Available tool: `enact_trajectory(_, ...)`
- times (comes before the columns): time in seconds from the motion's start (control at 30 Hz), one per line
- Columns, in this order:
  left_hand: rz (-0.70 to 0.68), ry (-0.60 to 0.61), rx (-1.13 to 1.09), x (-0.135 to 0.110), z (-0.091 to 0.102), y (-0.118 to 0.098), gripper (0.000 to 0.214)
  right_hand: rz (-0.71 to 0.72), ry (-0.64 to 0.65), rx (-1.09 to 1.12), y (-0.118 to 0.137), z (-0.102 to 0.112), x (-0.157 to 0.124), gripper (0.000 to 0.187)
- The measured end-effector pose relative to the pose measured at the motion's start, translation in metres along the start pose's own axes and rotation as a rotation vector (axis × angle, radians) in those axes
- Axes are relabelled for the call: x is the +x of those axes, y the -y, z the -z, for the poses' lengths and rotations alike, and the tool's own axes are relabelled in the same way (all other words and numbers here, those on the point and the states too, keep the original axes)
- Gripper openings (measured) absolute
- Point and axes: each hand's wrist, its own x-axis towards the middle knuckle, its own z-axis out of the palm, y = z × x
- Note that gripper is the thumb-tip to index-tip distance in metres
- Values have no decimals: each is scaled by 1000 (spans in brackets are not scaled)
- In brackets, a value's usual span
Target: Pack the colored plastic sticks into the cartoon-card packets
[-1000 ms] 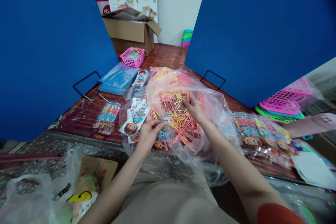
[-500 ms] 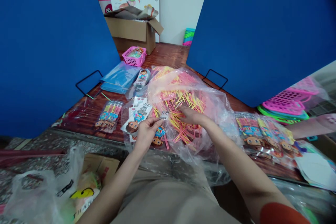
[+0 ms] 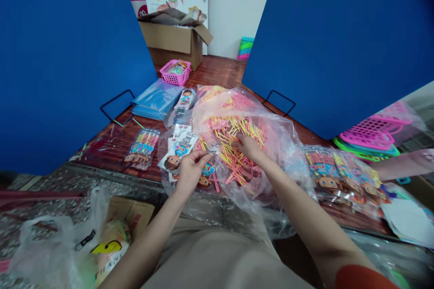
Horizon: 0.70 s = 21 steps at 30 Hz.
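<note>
A large clear plastic bag [image 3: 288, 162] lies spread on the table, heaped with thin yellow and pink sticks [image 3: 237, 169]. My right hand [image 3: 250, 148] is down in the heap, fingers bent and pressed among the sticks; the fingertips are partly hidden. Between thumb and fingers, my left hand [image 3: 192, 168] pinches the top edge of a small clear printed packet [image 3: 206, 176] with a cartoon face. Beside that hand lie flat printed packets [image 3: 181, 146] in a loose pile. Farther left is a stack of filled stick packets [image 3: 142, 148].
Blue panels [image 3: 68, 54] with wire handles flank the table. Behind are a pink basket [image 3: 175, 72], blue plastic sheets [image 3: 154, 101] and an open carton [image 3: 169, 40]. More filled packets [image 3: 327, 174] lie right, near another person's arm [image 3: 403, 165] and stacked baskets [image 3: 369, 133].
My right hand has shifted slightly to the right in the heap, and its fingers look more bent. My left hand still pinches the packet. The view has moved a little.
</note>
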Motion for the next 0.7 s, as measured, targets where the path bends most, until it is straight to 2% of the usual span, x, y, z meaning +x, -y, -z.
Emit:
enact_trajectory(0.1, 18, 21, -29, 1, -3, -1, 22, -111, -201, 285, -8, -7, 1, 28)
enact_trajectory(0.17, 38, 36, -48, 1, -6, -2, 22, -115, -307, 556, -8, -16, 2, 33)
enact_trajectory(0.27, 62, 38, -61, 1, -11, -3, 21, -77, -383, 941, -3, -25, 0, 37)
enact_trajectory(0.37, 87, 58, -69, -1, -16, -4, 20, -107, -471, 1415, 7, -19, -5, 38)
enact_trajectory(0.47, 144, 81, -102, -4, -21, -7, 22, -83, -500, 1804, 21, 2, -11, 36)
enact_trajectory(0.57, 200, 84, -140, -7, -26, -9, 24, 31, -536, 1948, 38, 27, -19, 32)
enact_trajectory(0.7, 233, 88, -170, -7, -31, -10, 27, 161, -548, 1924, 58, 46, -32, 27)
